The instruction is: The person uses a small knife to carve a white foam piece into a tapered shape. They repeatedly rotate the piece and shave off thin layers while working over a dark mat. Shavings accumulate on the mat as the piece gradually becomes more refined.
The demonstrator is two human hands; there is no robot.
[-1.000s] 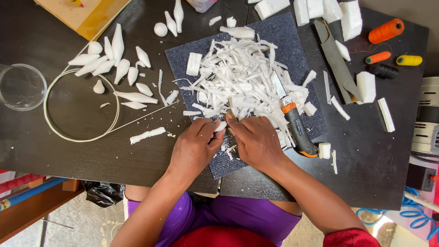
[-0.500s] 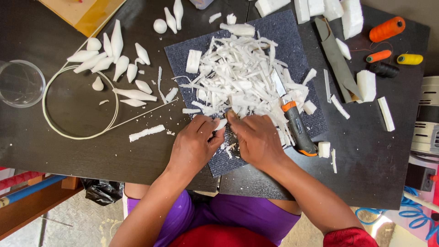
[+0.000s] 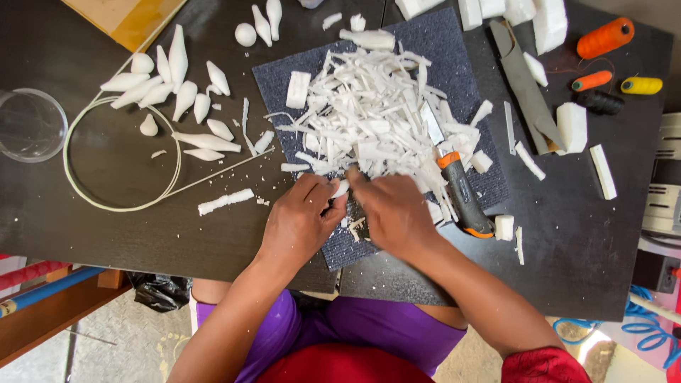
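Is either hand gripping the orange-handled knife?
No: the knife lies on the mat beside the right hand, while both that and the left hand pinch a small white piece.

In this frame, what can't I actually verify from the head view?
- What the left hand and right hand pinch: only a small white piece shows at the fingertips; the hands' backs hide the rest.
- The utility knife: its blade disappears under the white shavings.
- The white blocks: cut off by the top edge.
- The clear cup: cut off by the left edge.
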